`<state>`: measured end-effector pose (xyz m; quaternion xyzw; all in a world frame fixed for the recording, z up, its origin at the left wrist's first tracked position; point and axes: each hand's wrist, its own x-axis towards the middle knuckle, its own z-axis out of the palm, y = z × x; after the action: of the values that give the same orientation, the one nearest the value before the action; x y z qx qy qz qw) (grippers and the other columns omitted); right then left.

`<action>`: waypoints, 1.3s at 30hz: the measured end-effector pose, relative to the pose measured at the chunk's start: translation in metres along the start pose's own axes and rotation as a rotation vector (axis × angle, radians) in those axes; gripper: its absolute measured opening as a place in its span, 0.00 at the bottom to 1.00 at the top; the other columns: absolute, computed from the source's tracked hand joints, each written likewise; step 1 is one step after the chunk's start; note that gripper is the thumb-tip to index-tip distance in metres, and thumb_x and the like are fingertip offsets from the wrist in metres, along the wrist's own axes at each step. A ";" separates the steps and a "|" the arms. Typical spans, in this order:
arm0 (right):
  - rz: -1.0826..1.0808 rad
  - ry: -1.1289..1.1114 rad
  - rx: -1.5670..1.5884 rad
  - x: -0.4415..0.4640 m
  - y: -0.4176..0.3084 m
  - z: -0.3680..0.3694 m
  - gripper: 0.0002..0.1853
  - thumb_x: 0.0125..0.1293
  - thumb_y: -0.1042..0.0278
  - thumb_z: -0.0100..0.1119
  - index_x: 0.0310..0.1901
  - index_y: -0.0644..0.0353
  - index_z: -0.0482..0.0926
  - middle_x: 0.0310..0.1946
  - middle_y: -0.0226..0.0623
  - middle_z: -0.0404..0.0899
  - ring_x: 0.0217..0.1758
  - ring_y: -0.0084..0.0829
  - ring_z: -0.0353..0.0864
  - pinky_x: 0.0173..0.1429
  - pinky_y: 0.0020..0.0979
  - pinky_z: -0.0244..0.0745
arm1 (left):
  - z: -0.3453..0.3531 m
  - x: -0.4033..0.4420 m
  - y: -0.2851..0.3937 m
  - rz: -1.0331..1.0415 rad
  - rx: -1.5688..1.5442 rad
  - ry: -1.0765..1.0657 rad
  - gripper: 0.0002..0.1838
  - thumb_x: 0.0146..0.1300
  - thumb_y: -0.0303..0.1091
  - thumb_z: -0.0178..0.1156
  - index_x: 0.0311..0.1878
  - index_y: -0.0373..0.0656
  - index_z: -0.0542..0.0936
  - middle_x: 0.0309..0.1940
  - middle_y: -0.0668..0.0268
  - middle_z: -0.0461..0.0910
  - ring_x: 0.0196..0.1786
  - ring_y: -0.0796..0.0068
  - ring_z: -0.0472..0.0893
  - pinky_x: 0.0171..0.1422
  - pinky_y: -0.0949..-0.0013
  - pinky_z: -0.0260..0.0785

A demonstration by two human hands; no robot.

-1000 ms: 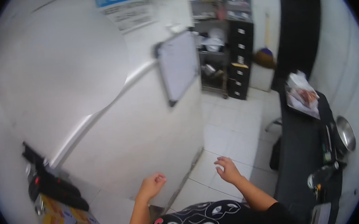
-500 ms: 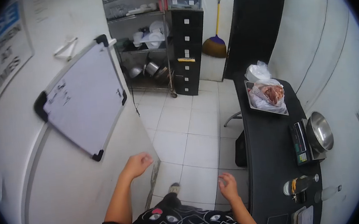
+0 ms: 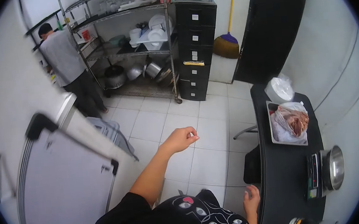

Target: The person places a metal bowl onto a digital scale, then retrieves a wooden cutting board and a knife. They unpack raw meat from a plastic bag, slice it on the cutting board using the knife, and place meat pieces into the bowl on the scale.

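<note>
Over the tiled floor, my left hand (image 3: 181,140) is held out in mid-air with its fingers curled and nothing visible between them. My right hand (image 3: 251,199) hangs low beside the left edge of the black table (image 3: 275,180), fingers loosely bent and apart, holding nothing. On the table lies a metal tray (image 3: 270,123) with meat in a plastic bag (image 3: 296,121). A white plastic bag (image 3: 281,89) sits behind it. Nearer stands a scale (image 3: 313,175) with a steel bowl (image 3: 334,168) on it.
A whiteboard (image 3: 66,181) hangs on the left wall. Beyond the wall's end stands a person (image 3: 65,62) turned away. A metal shelf (image 3: 129,54) holds pots and dishes, beside black drawers (image 3: 196,38). A broom (image 3: 226,44) hangs near a black door (image 3: 270,27).
The view has moved forward past the wall's end, and the person at the back has come into sight. My left arm reaches further forward; my right hand sits lower, closer to the table.
</note>
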<state>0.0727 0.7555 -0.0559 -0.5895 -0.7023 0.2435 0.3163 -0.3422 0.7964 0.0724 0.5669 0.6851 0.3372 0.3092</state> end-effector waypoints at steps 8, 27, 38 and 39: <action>-0.053 -0.052 0.030 0.215 0.002 0.055 0.11 0.52 0.81 0.58 0.39 0.63 0.79 0.46 0.48 0.76 0.52 0.47 0.75 0.59 0.38 0.68 | -0.046 0.126 -0.073 -0.104 0.059 0.229 0.10 0.59 0.38 0.62 0.38 0.43 0.79 0.19 0.66 0.75 0.24 0.76 0.72 0.31 0.70 0.67; -0.734 -0.840 0.306 0.550 -0.358 0.452 0.12 0.54 0.79 0.58 0.42 0.63 0.79 0.42 0.44 0.79 0.48 0.41 0.77 0.53 0.35 0.71 | -0.263 0.111 -0.238 -0.762 -0.020 0.966 0.11 0.61 0.39 0.61 0.39 0.41 0.79 0.20 0.66 0.75 0.24 0.75 0.73 0.31 0.70 0.65; -0.808 -0.967 0.362 0.628 -0.478 0.634 0.11 0.58 0.74 0.59 0.43 0.63 0.79 0.41 0.42 0.80 0.43 0.35 0.80 0.47 0.29 0.74 | -0.415 0.189 -0.319 -0.849 -0.010 1.149 0.09 0.61 0.36 0.60 0.39 0.42 0.80 0.24 0.66 0.79 0.27 0.77 0.75 0.33 0.70 0.68; -0.726 -1.016 0.420 0.634 -0.489 0.658 0.13 0.57 0.73 0.60 0.45 0.62 0.79 0.42 0.45 0.79 0.47 0.40 0.79 0.50 0.33 0.73 | -0.414 0.178 -0.356 -0.793 -0.070 1.207 0.08 0.62 0.34 0.60 0.40 0.41 0.79 0.24 0.68 0.78 0.26 0.80 0.73 0.30 0.73 0.67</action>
<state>-0.8046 1.3069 -0.0547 -0.0525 -0.8560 0.5012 0.1156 -0.9070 0.8798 0.0166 -0.0198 0.8793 0.4758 -0.0059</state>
